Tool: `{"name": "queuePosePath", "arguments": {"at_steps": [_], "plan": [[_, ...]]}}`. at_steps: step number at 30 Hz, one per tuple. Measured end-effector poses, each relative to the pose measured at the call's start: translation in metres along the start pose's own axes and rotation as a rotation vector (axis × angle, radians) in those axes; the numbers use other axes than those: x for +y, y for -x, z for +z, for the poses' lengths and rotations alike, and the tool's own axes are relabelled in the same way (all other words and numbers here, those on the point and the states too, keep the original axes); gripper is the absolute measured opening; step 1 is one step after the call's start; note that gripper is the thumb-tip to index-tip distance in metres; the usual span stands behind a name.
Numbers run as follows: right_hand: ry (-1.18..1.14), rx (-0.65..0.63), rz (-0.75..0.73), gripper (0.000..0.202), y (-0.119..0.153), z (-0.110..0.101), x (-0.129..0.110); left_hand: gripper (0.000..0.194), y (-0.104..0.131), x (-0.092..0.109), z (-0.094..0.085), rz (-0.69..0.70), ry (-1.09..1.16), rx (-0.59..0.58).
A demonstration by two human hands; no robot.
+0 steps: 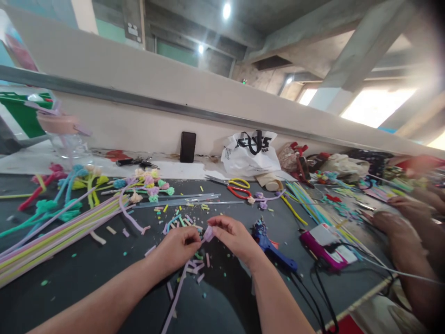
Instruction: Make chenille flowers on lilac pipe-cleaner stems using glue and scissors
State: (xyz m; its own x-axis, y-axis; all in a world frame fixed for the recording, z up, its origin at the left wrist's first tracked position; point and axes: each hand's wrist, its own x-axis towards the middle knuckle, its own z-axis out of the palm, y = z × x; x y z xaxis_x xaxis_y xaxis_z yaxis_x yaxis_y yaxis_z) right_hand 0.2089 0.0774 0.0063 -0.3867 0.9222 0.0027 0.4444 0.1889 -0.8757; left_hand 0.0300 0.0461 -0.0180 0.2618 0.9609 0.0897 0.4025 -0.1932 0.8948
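Note:
Over the dark tabletop, my left hand (179, 246) pinches the upper part of a long lilac pipe cleaner (178, 297), whose tail hangs toward me. My right hand (231, 234) has its fingertips closed on a small lilac tuft (208, 233) at the top of that stem. The two hands almost meet there. Below and behind them lie short cut pieces (196, 268) in lilac, yellow and green. A blue glue gun (278, 255) rests to the right of my right hand. Scissors (238, 188) with red and yellow handles lie beyond my hands.
Bundled long pipe cleaners (69, 232) and finished-looking fuzzy flowers (151, 183) occupy the left side. A phone (188, 147) leans on the partition beside a white bag (250, 155). Right of the glue gun sit a magenta power strip (325, 248) and cords. A co-worker's hands (392, 222) are at far right.

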Motion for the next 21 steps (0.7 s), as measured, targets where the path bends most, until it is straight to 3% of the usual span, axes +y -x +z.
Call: {"name": "queuePosePath", "arguments": {"at_steps": [17, 21], "plan": [[0.062, 0.014, -0.015, 0.013, 0.0003, 0.0054, -0.0017, 0.012, 0.0008, -0.0003, 0.0005, 0.022, -0.008, -0.002], [-0.013, -0.001, 0.000, 0.014, 0.0008, 0.0036, -0.0045, 0.012, -0.0005, -0.0016, 0.0012, 0.040, 0.024, 0.016]]}}
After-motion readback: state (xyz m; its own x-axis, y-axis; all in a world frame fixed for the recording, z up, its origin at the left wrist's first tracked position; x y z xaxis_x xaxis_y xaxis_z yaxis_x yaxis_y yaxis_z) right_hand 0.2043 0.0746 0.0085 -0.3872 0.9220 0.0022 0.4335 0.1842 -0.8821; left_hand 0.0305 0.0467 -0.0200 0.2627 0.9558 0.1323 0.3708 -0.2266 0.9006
